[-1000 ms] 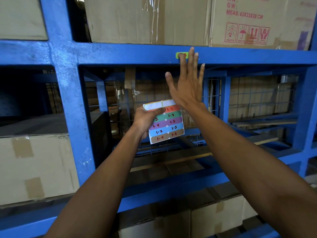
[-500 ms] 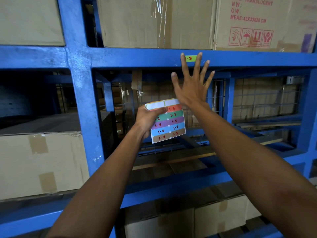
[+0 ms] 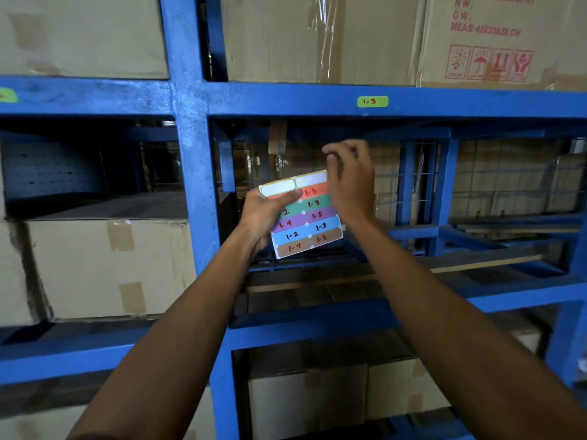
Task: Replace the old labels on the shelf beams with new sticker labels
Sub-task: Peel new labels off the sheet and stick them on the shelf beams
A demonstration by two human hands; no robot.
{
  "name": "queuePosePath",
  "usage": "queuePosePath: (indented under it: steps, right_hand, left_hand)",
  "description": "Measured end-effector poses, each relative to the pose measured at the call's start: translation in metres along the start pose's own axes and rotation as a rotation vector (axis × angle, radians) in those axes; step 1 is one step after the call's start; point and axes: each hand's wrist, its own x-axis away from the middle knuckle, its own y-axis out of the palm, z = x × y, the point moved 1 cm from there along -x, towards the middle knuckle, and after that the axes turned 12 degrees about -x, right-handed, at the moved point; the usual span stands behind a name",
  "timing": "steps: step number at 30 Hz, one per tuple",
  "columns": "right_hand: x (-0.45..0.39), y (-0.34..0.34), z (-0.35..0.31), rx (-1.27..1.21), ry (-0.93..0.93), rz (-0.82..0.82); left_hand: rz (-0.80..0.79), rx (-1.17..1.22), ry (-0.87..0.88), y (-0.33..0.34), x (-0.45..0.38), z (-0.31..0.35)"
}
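A green sticker label (image 3: 372, 101) marked 1-3 sits flat on the blue shelf beam (image 3: 286, 100). My left hand (image 3: 266, 217) holds a sticker sheet (image 3: 305, 217) of coloured labels with handwritten numbers; its top row is bare white backing. My right hand (image 3: 349, 176) hovers at the sheet's upper right corner, fingers curled together, and whether it touches the sheet is unclear. Part of another green label (image 3: 7, 95) shows on the beam at the far left edge.
A blue upright post (image 3: 193, 185) stands left of the hands. Cardboard boxes (image 3: 104, 268) fill the shelf at left, and more boxes (image 3: 317, 39) stand above the beam. Behind the hands is a bay with wire mesh (image 3: 508, 182) and wooden planks.
My right hand came down off the beam, leaving the green 1-3 label stuck there, and curled in beside the sheet's top corner. The view shifted left and down.
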Motion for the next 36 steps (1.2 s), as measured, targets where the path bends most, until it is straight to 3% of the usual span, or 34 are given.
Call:
queuePosePath:
  steps: [4,7,21,36]
  right_hand:
    - [0.044,0.025,-0.02,-0.086,0.03,-0.197]
    - [0.07,0.048,-0.04,-0.166,0.037,-0.253]
    - [0.121,0.176,-0.159,-0.245,-0.168,-0.243]
    - [0.195,0.323,-0.279,-0.234,-0.007,-0.243]
  left_hand:
    - [0.075,0.069,0.002,-0.029,0.016,-0.001]
    - [0.173,0.114,-0.018,-0.055,0.028,-0.003]
    - [0.264,0.265,-0.038,-0.209,0.088,-0.002]
    - [0.231,0.282,-0.157,-0.399,0.126,-0.022]
